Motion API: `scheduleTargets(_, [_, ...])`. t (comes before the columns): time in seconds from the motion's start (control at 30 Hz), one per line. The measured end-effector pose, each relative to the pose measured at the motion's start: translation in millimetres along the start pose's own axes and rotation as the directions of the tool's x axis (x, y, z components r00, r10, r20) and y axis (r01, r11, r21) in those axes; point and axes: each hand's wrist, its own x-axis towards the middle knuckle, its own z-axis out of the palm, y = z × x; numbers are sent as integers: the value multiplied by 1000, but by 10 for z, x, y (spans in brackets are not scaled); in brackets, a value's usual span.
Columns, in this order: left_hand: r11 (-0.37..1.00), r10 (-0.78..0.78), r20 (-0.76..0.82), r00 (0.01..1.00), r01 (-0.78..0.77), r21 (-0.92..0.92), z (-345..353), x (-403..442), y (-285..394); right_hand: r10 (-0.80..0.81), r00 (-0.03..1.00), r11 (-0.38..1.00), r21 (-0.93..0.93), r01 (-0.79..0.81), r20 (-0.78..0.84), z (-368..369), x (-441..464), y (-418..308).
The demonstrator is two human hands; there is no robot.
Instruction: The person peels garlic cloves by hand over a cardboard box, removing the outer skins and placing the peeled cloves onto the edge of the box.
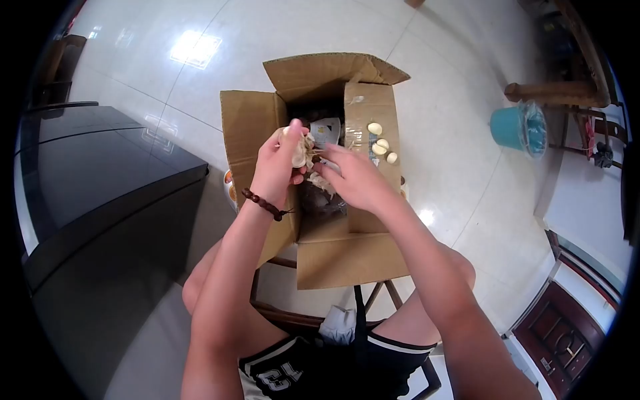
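Over an open cardboard box [260, 127], my left hand [277, 160] holds a pale garlic bulb [299, 155] with its thumb on top, and dry, papery skin sticks out of it. Close on its right, my right hand [353, 175] reaches in with its fingers loosely extended and apart, the fingertips near the papery skin; I see nothing gripped in it. Several pale cloves [380, 147] lie on the box's right flap. Inside the box are a white printed paper [327, 131], loose skins [321, 181] and clear plastic.
A dark, glossy cabinet [120, 160] stands at the left. On the tiled floor at the right is a teal bin [509, 128] with a clear liner, beside wooden furniture [553, 92]. My legs flank the box, with a wooden frame below it.
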Motion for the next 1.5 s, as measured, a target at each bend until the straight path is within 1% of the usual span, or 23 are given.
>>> scheduleTargets(0.07, [939, 140, -114, 984, -95, 332, 63, -29, -35, 32, 987, 986, 164, -6, -156, -42, -12, -27])
scheduleTargets(0.1, [940, 157, -90, 984, -120, 319, 103, 94, -87, 27, 984, 991, 136, -3, -174, -162, 35, 42])
scheduleTargets(0.17, [702, 446, 122, 886, -432, 566, 52, 100, -195, 185, 949, 883, 467, -46, -256, -270, 52, 4])
scheduleTargets(0.2, [659, 489, 143, 860, -472, 586, 126, 35, -146, 138, 954, 819, 573, 41, -265, -281, 77, -19])
scheduleTargets(0.23, [656, 495, 145, 857, -478, 584, 181, -3, -107, 133, 954, 821, 569, 47, -270, -273, 104, 0])
scheduleTargets(0.3, [500, 470, 251, 846, -490, 715, 264, -106, -44, -81, 943, 864, 448, 227, -322, -215, 125, 14])
scheduleTargets(0.37, [542, 416, 246, 876, -455, 706, 321, -183, 24, -54, 937, 831, 505, 233, -345, -205, 89, -45])
scheduleTargets(0.47, [529, 439, 268, 858, -488, 695, 329, -192, -9, 48, 976, 799, 594, 90, -212, -273, 18, -134])
scheduleTargets(0.53, [813, 486, 195, 852, -522, 257, 342, -126, -117, 129, 952, 650, 749, 129, -276, -212, 11, -119])
scheduleTargets(0.57, [812, 487, 192, 852, -523, 259, 313, -122, -120, 126, 953, 648, 750, 130, -275, -190, 9, -131])
scheduleTargets(0.67, [795, 466, 185, 865, -501, 342, 302, -137, -109, 137, 942, 547, 816, 187, -307, -139, -14, -222])
scheduleTargets(0.73, [686, 552, 103, 827, -521, 508, 341, -155, -175, 180, 919, 658, 737, 153, -351, -124, -40, -337])
scheduleTargets(0.77, [686, 552, 102, 827, -521, 508, 341, -148, -190, 178, 920, 658, 737, 153, -350, -93, -15, -325])
scheduleTargets(0.83, [473, 669, 165, 725, -587, 657, 358, -155, -225, 45, 899, 796, 559, 232, -436, -14, 24, -269])
scheduleTargets(0.9, [483, 693, 112, 712, -574, 662, 414, -181, -223, 84, 889, 805, 557, 205, -450, 41, 41, -294])
scheduleTargets(0.97, [388, 723, 124, 679, -548, 741, 411, -188, -215, 122, 876, 812, 555, 182, -466, 104, 61, -312])
scheduleTargets(1.17, [427, 716, 64, 695, -509, 747, 380, -204, -311, 143, 860, 797, 572, 194, -491, 263, 79, -217])
scheduleTargets(1.23, [444, 740, 34, 672, -526, 725, 401, -194, -362, 233, 828, 692, 685, 227, -510, 318, 104, -188])
scheduleTargets(1.3, [457, 760, 9, 650, -545, 703, 399, -159, -392, 218, 827, 721, 657, 221, -518, 271, 81, -202])
scheduleTargets(1.37, [504, 725, 2, 689, -532, 680, 376, -108, -360, 199, 824, 748, 625, 221, -530, 195, 77, -210])
scheduleTargets(1.4, [500, 728, 3, 685, -534, 682, 362, -110, -329, 232, 860, 691, 699, 184, -455, 149, 85, -195])
scheduleTargets(1.47, [862, 402, -55, 914, -358, 358, 364, -129, -286, 263, 890, 627, 767, 136, -373, 19, 36, -158])
scheduleTargets(1.5, [864, 399, -49, 916, -357, 356, 374, -133, -272, 237, 942, 526, 846, 83, -239, -108, -18, -184])
